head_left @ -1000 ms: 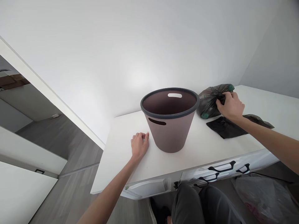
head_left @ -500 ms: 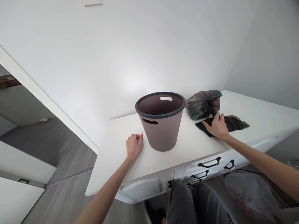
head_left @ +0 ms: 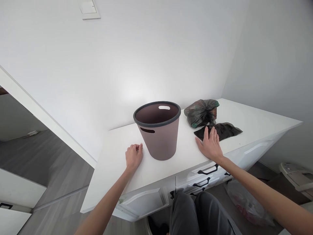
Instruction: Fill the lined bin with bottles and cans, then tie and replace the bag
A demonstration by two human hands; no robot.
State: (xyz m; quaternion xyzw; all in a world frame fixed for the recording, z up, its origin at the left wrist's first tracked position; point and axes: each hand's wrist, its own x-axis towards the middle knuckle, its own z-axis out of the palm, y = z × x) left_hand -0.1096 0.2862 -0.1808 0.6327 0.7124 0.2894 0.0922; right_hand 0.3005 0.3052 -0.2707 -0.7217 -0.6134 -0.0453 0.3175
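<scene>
Well, right hand [head_left: 210, 146]: palm down, fingers a little spread, their tips laid over thin dark plastic; nothing seen pinched
Flat black bag [head_left: 226, 130]: under those fingertips, on the smooth white top [head_left: 186, 155]; a limp strip of creased film, its left corner pointed
Left hand [head_left: 134, 156]: resting on the white top, just beside the bin [head_left: 162, 142], fingers loosely curled; the underside is hidden, so whether the tips press together cannot be told
Bin: upright between the two hands, matte mauve, seemingly plastic; round, tapering to a narrower base, with a thick dark grey rim and rounded slots cut below it
Tied bag [head_left: 199, 112]: just behind the flat one, right of the bin; bulging, translucent smoky film gathered into radiating pleats, green and reddish patches showing
Drawer handles [head_left: 207, 172]: black, bracket-shaped, on glossy white fronts
Trouser legs [head_left: 182, 212]: soft dark grey cloth, below the near edge
Clear bag [head_left: 246, 202]: low at the right, crumpled, something pink inside
Switch plate [head_left: 89, 8]: squarish, flat, on the smooth white wall [head_left: 137, 49]
</scene>
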